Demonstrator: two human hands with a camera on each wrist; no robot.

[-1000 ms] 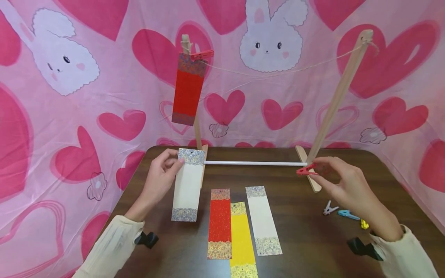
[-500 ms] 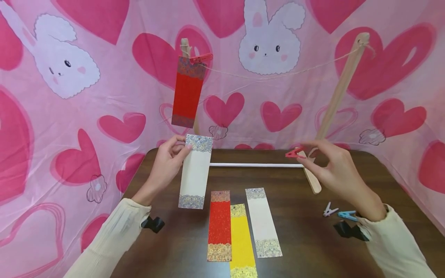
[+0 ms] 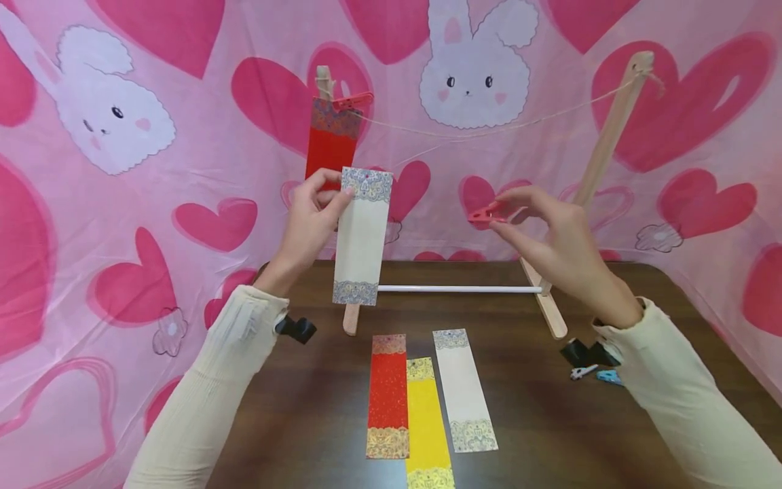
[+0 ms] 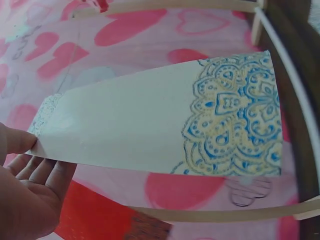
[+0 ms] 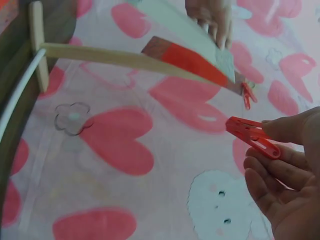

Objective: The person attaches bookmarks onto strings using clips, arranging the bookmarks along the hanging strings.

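My left hand (image 3: 314, 217) pinches a white bookmark (image 3: 362, 238) with blue-and-yellow lace-patterned ends near its upper left edge. The card is held upright in the air, partly in front of a red bookmark (image 3: 330, 146) that hangs from the string (image 3: 464, 138) by a red clothespin (image 3: 354, 102). In the left wrist view the card's patterned lower end (image 4: 235, 115) faces the camera. To the right, my right hand (image 3: 550, 238) pinches another red clothespin (image 5: 252, 136) between thumb and fingers, below the string and apart from the card.
A wooden post (image 3: 605, 149) holds the string's right end; a white rod (image 3: 458, 289) joins the stand's feet. On the dark table (image 3: 293, 421) lie a red bookmark (image 3: 387, 394), a yellow one (image 3: 427, 421), a white one (image 3: 466, 390), and white (image 3: 583, 372) and blue (image 3: 609, 377) clothespins.
My left hand has raised the white bookmark up and to the right, over the lower part of the hanging red one. My right hand has lifted the red clothespin up and leftward.
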